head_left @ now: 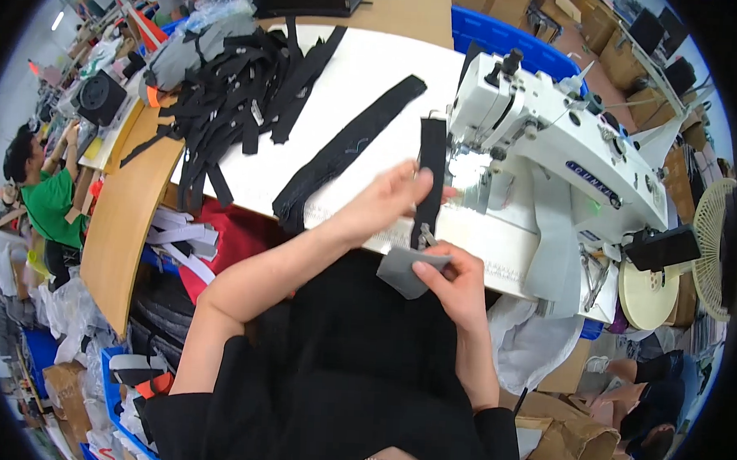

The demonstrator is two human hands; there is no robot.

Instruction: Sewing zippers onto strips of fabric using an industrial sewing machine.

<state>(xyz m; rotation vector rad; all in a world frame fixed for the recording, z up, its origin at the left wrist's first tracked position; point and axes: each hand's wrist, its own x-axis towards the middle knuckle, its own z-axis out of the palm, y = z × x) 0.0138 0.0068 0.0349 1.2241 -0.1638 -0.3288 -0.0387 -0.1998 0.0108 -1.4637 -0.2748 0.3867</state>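
Note:
My left hand (384, 199) reaches over the white sewing table and pinches a short black zipper strip (433, 138) between thumb and fingers. The strip runs down toward me, and a metal zipper pull (425, 235) shows near its lower end. My right hand (458, 285) grips a small grey fabric piece (401, 272) at the table's front edge, thumb on top, just below that end. Whether the strip and the grey piece are joined cannot be seen. Right beside the strip stands a white sewing machine (554, 127), its needle area close to my left fingertips.
A longer black strip (352, 143) lies slanted on the table (326, 80), left of my hand. Farther left is a heap of black zipper strips (235, 93). Grey fabric strips (551, 238) hang by the machine, near scissors (598, 281). A person in green (53, 204) works far left.

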